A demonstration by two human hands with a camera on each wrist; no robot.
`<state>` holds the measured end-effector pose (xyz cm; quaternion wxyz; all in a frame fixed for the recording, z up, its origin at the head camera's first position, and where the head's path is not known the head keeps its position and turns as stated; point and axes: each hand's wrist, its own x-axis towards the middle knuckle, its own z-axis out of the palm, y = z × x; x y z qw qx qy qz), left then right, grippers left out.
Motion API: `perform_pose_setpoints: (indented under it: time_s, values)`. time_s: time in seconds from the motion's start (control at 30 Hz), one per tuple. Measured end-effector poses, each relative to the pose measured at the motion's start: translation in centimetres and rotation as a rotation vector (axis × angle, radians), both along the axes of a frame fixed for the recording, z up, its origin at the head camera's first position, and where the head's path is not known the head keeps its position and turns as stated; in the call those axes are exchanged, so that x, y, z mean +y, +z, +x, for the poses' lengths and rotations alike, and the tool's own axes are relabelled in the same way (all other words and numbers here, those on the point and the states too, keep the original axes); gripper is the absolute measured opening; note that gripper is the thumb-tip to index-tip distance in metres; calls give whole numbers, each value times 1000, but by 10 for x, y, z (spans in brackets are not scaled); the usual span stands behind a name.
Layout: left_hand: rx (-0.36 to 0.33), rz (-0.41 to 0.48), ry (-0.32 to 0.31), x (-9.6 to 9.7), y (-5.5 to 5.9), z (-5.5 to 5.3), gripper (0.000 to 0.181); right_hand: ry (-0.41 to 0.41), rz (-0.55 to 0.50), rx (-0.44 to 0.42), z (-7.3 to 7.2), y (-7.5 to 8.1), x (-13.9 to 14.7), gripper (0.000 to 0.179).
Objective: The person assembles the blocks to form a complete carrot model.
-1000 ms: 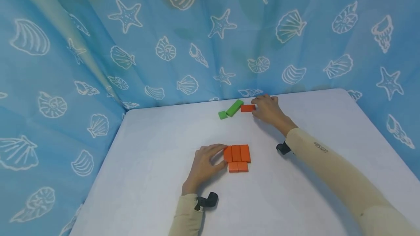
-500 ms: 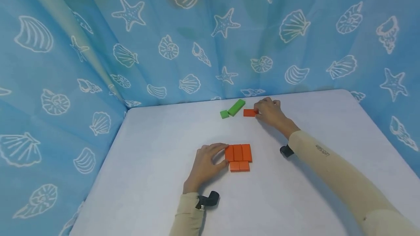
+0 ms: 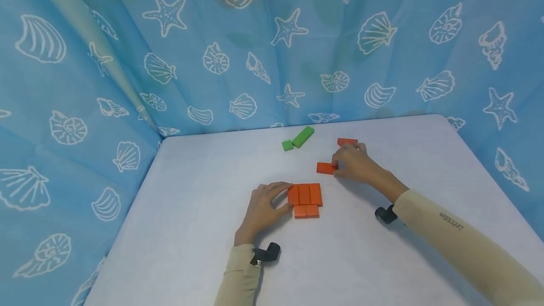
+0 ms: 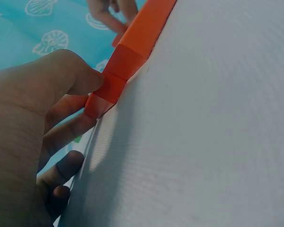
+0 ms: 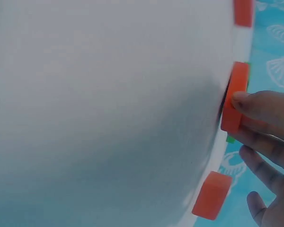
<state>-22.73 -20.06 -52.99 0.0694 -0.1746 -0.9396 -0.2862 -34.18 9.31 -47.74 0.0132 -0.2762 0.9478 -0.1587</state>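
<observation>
Several orange blocks [image 3: 304,195] lie packed together on the white table, three longer ones behind two short ones. My left hand [image 3: 262,209] pinches the leftmost long block [image 3: 293,194] between thumb and fingers. In the left wrist view, the thumb of that hand [image 4: 71,78] presses on the near end of this block [image 4: 104,97]. Farther back, my right hand [image 3: 354,162] pinches another red-orange block [image 3: 325,168] by its right part. The right wrist view shows the thumb on the broad side of this block [image 5: 234,101], tilted slightly off the table.
Behind the right hand lies one more red-orange block [image 3: 347,141]. Near the far edge, a long green block [image 3: 303,136] sits beside a small green block [image 3: 287,145]. A blue curtain with shell prints [image 3: 255,84] hangs behind the table [image 3: 204,174].
My right hand has drawn its block from near the far edge toward the packed group. A red-orange block now shows behind that hand. My left hand stays in place.
</observation>
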Motion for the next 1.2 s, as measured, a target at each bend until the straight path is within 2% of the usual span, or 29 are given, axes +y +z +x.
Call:
perform_pose_setpoints:
  time_s: [0.17, 0.33, 0.7, 0.9, 1.2]
  values:
    - [-27, -1, 1, 0, 1, 1, 50, 2, -61, 47, 24, 1, 11, 17]
    - [-8, 2, -4, 0, 2, 0, 50, 25, -136, 124, 48, 6, 16, 20]
    - [3, -7, -3, -4, 2, -3, 49, 146, -188, 178, 104, 16, -2, 23]
    - [-1, -6, 7, -3, 0, -2, 50, 240, -220, 263, 118, 13, -11, 24]
    - [-11, -15, 0, 0, -3, -4, 49, 250, -234, 270, 131, 7, -19, 22]
